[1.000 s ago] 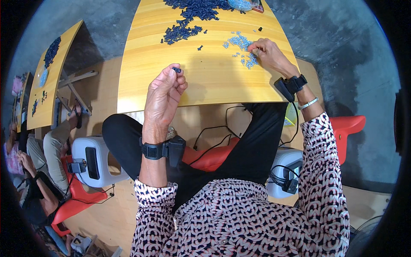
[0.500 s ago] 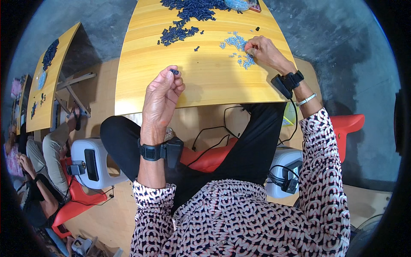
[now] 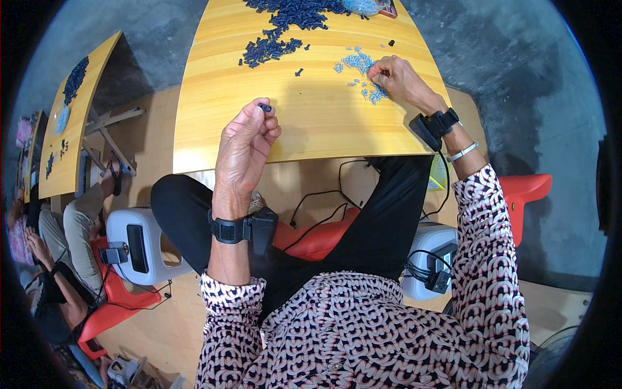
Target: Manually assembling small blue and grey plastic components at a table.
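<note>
Above the near left part of the table, my left hand (image 3: 249, 139) pinches a small dark plastic piece (image 3: 265, 107) between thumb and forefinger, its end turned up. My right hand (image 3: 396, 79) reaches to a loose pile of small silvery screws (image 3: 356, 61) on the right side of the table. Thumb and fingertips are pressed together at the edge of that pile; whatever lies between them is too small to make out. Farther off is a large heap of dark plastic pieces (image 3: 295, 14), with a smaller heap (image 3: 269, 50) in front of it. One stray piece (image 3: 299, 72) lies apart.
A clear plastic bag (image 3: 363, 6) sits at the table's far right. The yellow wooden table (image 3: 227, 139) ends just before my knees. Black cables (image 3: 341, 188) hang below. At left, another person's arm (image 3: 40, 249) shows beside a second table (image 3: 87, 104) with similar heaps.
My right hand has shifted very slightly left at the screws, fingers still pinched. My left hand keeps its hold on the dark piece, almost unmoved.
</note>
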`<state>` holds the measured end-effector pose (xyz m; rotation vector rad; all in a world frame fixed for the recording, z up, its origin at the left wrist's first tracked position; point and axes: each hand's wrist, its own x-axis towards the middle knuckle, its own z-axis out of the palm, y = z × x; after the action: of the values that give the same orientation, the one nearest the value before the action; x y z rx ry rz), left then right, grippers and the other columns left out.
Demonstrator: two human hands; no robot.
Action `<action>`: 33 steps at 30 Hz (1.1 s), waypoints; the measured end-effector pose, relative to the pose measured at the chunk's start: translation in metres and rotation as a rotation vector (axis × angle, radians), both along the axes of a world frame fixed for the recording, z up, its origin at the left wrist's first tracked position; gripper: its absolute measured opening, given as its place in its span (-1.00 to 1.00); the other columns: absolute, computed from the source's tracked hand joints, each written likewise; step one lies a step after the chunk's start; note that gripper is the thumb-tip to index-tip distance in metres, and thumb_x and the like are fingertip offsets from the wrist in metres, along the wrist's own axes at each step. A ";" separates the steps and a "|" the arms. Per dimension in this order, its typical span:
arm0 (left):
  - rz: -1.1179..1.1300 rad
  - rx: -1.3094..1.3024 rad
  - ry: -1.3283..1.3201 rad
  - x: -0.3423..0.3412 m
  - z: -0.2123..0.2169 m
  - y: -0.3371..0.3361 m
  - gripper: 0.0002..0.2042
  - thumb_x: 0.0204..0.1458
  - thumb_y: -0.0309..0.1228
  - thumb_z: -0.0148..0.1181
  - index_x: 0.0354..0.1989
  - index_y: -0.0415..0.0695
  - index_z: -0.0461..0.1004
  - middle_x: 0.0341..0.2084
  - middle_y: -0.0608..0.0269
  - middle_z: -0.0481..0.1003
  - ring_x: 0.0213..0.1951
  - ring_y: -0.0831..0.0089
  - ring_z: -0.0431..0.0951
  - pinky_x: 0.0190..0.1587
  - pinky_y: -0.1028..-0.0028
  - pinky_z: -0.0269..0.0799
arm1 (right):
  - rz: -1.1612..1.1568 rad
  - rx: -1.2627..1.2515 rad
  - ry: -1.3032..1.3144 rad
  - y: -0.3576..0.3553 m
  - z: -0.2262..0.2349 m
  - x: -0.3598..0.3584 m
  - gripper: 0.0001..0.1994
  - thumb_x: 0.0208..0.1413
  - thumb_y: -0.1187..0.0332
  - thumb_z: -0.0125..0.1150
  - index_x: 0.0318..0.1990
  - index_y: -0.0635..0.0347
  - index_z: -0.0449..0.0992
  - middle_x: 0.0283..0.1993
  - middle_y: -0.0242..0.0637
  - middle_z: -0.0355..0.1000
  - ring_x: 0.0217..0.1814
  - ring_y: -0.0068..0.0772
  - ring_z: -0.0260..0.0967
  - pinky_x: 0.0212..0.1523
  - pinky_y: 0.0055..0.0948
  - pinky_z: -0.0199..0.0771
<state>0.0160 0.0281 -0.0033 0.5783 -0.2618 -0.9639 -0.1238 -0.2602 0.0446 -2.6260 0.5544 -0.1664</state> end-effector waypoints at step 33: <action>-0.032 -0.007 0.008 -0.003 0.005 -0.004 -0.79 0.10 -0.40 0.04 -0.16 -0.26 0.38 -0.38 0.30 0.38 -0.39 0.57 0.32 -0.31 0.59 0.29 | 0.057 1.282 -0.586 0.066 0.025 0.015 -0.83 0.03 0.54 0.12 -0.18 0.36 0.43 -0.30 -0.12 0.45 -0.41 -0.46 0.38 -0.33 -0.59 0.43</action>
<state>0.0128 0.0243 0.0015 0.5646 -0.2676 -0.9954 -0.1089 -0.1939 0.0692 -1.2530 0.2221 -0.3832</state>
